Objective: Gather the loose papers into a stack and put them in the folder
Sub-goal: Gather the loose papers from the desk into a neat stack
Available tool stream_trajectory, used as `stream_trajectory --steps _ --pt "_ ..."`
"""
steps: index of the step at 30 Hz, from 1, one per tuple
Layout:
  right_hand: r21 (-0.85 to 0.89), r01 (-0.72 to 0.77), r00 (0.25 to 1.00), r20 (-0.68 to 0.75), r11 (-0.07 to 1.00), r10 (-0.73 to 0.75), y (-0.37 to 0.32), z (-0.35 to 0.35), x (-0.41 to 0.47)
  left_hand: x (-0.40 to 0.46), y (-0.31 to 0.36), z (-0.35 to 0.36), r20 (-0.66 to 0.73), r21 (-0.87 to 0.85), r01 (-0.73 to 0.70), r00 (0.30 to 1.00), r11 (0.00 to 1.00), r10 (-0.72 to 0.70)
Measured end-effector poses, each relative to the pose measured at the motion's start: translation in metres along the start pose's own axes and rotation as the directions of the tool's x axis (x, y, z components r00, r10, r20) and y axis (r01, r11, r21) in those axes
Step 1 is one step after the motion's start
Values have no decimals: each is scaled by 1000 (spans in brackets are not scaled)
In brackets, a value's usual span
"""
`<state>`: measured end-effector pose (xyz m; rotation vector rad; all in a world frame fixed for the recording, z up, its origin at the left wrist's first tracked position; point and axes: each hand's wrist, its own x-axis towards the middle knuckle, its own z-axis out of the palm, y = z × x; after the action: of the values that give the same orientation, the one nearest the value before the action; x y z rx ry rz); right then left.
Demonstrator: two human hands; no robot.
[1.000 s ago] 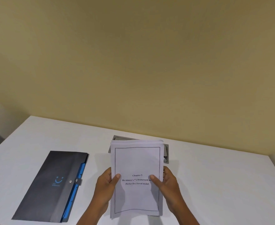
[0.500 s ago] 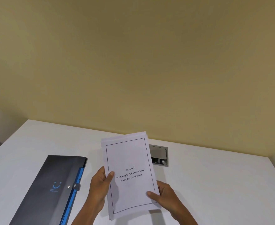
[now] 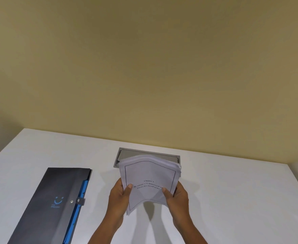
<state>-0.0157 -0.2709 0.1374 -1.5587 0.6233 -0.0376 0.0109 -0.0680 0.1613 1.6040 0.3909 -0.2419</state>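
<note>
A stack of white printed papers [image 3: 149,175] is held above the white table [image 3: 232,199], bowed upward along its middle. My left hand [image 3: 118,196] grips its left edge with the thumb on the top sheet. My right hand [image 3: 177,198] grips the right edge the same way. The top page has a black border and a few lines of text. A dark grey folder [image 3: 53,203] with blue inner tabs and a snap clasp lies shut on the table to the left, apart from my hands.
A metal cable hatch [image 3: 144,154] is set into the table behind the papers, near the yellow wall [image 3: 144,67]. The table's left edge runs diagonally at the far left.
The papers went from tilted left to square in front of me, and they now bend upward in the middle. My right hand moved from the bottom corner up to the right edge.
</note>
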Motion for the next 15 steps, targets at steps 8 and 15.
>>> stream_trajectory --steps 8,15 --pt "-108 -75 997 22 991 78 53 0 -11 -9 -59 9 46 94 66 996 993 -70" --pt "-110 -66 998 18 992 68 57 1 -8 -1 -63 8 16 110 82 996 991 -84"
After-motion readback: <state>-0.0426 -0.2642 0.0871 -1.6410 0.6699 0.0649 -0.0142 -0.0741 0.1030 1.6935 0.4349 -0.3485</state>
